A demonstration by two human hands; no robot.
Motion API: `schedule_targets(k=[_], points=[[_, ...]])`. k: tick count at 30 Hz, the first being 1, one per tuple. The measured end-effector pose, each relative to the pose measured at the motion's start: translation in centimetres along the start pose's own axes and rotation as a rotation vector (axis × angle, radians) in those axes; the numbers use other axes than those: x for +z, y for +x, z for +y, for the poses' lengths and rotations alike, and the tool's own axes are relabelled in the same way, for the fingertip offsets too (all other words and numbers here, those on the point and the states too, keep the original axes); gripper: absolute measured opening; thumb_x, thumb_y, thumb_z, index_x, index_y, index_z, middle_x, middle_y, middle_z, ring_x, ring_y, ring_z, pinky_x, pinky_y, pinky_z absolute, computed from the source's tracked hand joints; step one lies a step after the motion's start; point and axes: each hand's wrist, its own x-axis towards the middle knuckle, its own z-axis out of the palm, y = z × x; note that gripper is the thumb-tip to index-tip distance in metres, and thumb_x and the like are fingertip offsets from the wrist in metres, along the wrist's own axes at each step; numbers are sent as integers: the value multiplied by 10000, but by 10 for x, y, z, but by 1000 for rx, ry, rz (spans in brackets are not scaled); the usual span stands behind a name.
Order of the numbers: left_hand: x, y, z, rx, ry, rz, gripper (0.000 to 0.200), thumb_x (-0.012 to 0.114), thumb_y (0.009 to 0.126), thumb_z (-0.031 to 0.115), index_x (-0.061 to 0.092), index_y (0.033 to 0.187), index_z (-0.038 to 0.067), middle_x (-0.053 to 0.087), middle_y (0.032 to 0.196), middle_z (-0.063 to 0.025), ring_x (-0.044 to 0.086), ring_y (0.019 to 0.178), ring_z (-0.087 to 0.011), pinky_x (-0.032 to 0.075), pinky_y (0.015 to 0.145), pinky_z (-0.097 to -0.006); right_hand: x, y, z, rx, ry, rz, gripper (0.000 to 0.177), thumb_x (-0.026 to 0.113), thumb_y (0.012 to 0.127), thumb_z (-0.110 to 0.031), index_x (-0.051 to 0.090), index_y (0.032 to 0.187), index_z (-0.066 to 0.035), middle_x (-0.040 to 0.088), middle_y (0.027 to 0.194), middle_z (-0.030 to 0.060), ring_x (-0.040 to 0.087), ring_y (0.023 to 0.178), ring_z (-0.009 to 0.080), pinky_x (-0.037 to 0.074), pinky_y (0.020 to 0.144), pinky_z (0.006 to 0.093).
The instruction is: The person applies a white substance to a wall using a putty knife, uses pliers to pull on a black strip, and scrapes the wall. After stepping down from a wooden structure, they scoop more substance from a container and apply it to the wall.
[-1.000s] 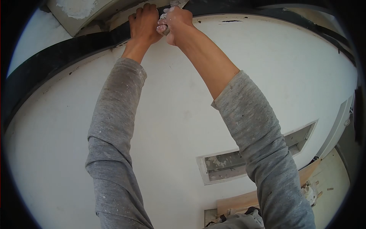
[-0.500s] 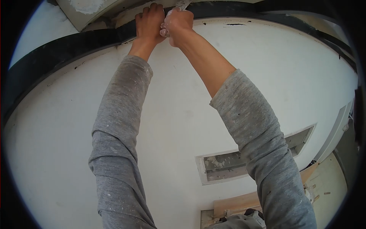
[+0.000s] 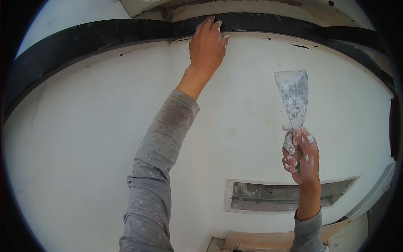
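Note:
A putty knife with a wide metal blade, smeared with white compound, points upward in front of the white surface. My right hand is wrapped round its handle, with white compound on the fingers. Higher up, my left hand reaches to the dark curved band. Its fingertips touch the band's lower part and carry white smears; whether they pinch something small cannot be made out.
Below the band spreads a white panel with small dark cracks near its top edge. A rectangular recess lies at lower right, near my right wrist. Beneath it is a wooden board.
My right hand has moved away from my left hand, down and to the right, bringing the putty knife into full view. The view has shifted, and my left hand appears farther right.

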Motion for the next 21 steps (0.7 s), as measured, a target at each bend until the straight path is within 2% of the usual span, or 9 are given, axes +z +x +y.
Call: schedule_targets(k=[2, 4, 7, 8, 10, 14, 16, 19, 21], points=[[-31, -23, 11, -138, -247, -83, 240, 704, 837, 33, 648, 1064, -24, 643, 995, -118, 636, 748, -228, 522, 627, -297, -49, -54, 42, 162, -124, 114, 293, 637, 901, -208, 608, 1043, 47, 516, 615, 17, 438, 448, 86, 343, 372, 222], [-45, -60, 16, -169, -459, -89, 82, 688, 841, -28, 679, 921, -42, 647, 844, -92, 583, 571, -138, 470, 514, -245, -94, -105, 92, 439, -142, 246, 206, 606, 886, -97, 616, 1048, 31, 556, 669, 37, 468, 511, 95, 360, 407, 235], [-70, -96, 33, -404, -599, -229, 73, 690, 866, 12, 678, 831, -52, 645, 765, -69, 584, 598, -88, 478, 511, -225, -149, -195, 168, 739, -46, 408, 214, 542, 915, -150, 580, 1056, 6, 502, 653, 26, 424, 481, 102, 343, 391, 241], [-76, -102, 36, -524, -621, -257, 82, 684, 877, 18, 678, 835, -52, 649, 763, -67, 586, 610, -79, 490, 527, -220, -185, -234, 203, 835, -380, 273, 361, 511, 949, -283, 597, 1220, -61, 582, 759, 51, 539, 582, 153, 415, 439, 280], [-84, -109, 40, -656, -611, -303, 117, 629, 925, 35, 666, 868, -60, 656, 746, -82, 602, 634, -83, 520, 568, -212, -187, -265, 201, 1054, -377, 341, 319, 484, 955, -268, 607, 1185, -84, 570, 748, 39, 528, 569, 136, 400, 424, 263], [-77, -107, 42, -672, -675, -200, 147, 565, 962, 43, 646, 912, -69, 657, 755, -87, 611, 641, -99, 530, 585, -232, -186, -268, 184, 1138, -473, 408, 307, 463, 963, -266, 609, 1167, -90, 548, 713, 14, 507, 553, 101, 369, 422, 213], [-73, -96, 40, -640, -615, -181, 181, 507, 988, 54, 630, 954, -74, 658, 763, -87, 622, 654, -120, 548, 640, -254, -203, -257, 189, 898, -315, 401, 258, 490, 951, -227, 611, 1133, -89, 559, 738, 9, 518, 598, 86, 358, 431, 208], [-66, -77, 41, -593, -644, -126, 191, 483, 989, 42, 631, 999, -79, 674, 797, -96, 644, 692, -136, 551, 698, -260, -205, -219, 172, 746, 79, 508, 292, 501, 920, -232, 570, 1116, -26, 466, 653, 13, 424, 488, 106, 335, 388, 246], [-60, -66, 38, -551, -639, -84, 178, 516, 979, 48, 642, 986, -77, 682, 811, -99, 654, 714, -136, 545, 712, -253, -206, -208, 168, 706, 91, 544, 315, 489, 909, -242, 564, 1138, -39, 450, 649, 11, 427, 492, 108, 335, 388, 246]])
